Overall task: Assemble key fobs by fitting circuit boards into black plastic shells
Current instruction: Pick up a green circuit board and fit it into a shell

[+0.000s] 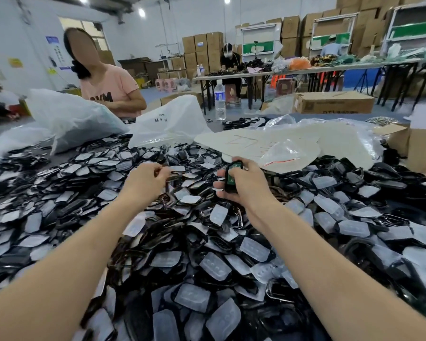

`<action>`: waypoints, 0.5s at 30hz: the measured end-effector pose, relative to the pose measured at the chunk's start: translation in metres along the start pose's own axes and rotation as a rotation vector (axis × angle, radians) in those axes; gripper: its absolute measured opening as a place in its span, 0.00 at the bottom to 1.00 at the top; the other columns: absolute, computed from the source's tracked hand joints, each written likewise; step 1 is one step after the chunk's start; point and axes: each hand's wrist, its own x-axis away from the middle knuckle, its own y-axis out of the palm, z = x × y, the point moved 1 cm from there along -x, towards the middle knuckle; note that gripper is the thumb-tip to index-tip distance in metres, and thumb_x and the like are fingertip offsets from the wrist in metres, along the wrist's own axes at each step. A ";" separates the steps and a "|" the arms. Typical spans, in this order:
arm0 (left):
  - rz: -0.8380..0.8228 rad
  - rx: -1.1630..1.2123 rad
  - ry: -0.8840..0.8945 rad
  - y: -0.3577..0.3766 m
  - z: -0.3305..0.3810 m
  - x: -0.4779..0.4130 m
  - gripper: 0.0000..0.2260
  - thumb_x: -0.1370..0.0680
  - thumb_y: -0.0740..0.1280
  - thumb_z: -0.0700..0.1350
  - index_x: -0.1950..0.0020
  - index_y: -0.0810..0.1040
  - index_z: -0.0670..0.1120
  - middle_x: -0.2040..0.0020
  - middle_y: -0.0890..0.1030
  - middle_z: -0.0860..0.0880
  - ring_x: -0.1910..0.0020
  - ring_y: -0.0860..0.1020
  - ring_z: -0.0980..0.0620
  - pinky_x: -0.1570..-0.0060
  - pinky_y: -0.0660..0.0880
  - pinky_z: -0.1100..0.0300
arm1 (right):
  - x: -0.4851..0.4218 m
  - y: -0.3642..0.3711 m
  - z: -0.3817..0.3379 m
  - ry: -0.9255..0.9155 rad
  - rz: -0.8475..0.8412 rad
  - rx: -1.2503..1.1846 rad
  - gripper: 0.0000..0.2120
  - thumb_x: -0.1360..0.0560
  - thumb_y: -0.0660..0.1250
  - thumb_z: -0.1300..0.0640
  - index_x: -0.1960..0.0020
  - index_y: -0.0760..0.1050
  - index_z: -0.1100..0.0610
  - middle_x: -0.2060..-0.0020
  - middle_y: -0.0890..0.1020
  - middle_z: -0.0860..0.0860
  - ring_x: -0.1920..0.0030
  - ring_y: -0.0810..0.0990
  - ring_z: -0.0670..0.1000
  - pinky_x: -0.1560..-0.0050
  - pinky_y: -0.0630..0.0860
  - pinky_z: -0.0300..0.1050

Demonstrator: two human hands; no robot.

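- While gripped in right hand [244,185], shell [233,177] with green board [230,178] could slip.
- Left hand [145,179], at nine o'clock, pinched; contents unclear.
- Loose seating risks board popping out.

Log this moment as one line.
right hand: holds black shell, green board seated | left hand: fingers pinched above shell pile | stage: fitting
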 end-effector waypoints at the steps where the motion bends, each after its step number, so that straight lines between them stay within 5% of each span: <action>1: 0.013 -0.016 -0.019 -0.006 -0.009 -0.006 0.14 0.16 0.60 0.51 0.54 0.80 0.46 0.62 0.83 0.45 0.68 0.76 0.49 0.65 0.70 0.56 | -0.007 0.011 0.000 0.000 -0.016 0.003 0.13 0.18 0.54 0.68 0.39 0.69 0.53 0.57 0.80 0.56 0.70 0.79 0.51 0.71 0.80 0.43; 7: -0.036 -0.190 -0.239 -0.018 -0.070 -0.046 0.15 0.16 0.60 0.48 0.49 0.81 0.39 0.54 0.83 0.39 0.55 0.79 0.41 0.52 0.75 0.49 | -0.052 0.070 0.012 0.040 -0.101 0.003 0.16 0.17 0.54 0.67 0.32 0.66 0.54 0.57 0.79 0.56 0.71 0.79 0.50 0.70 0.80 0.43; 11: -0.064 -0.202 -0.327 -0.009 -0.086 -0.071 0.16 0.17 0.62 0.48 0.56 0.79 0.38 0.58 0.81 0.35 0.59 0.78 0.40 0.59 0.74 0.51 | -0.076 0.086 0.019 0.066 -0.121 -0.002 0.17 0.17 0.54 0.67 0.32 0.66 0.53 0.56 0.79 0.56 0.74 0.79 0.49 0.71 0.80 0.43; 15: -0.148 -0.321 -0.372 0.007 -0.085 -0.083 0.25 0.18 0.64 0.56 0.41 0.77 0.33 0.44 0.80 0.32 0.47 0.79 0.34 0.46 0.76 0.45 | -0.092 0.089 0.029 0.083 -0.114 0.019 0.16 0.17 0.54 0.66 0.33 0.68 0.53 0.56 0.81 0.55 0.74 0.80 0.48 0.70 0.81 0.43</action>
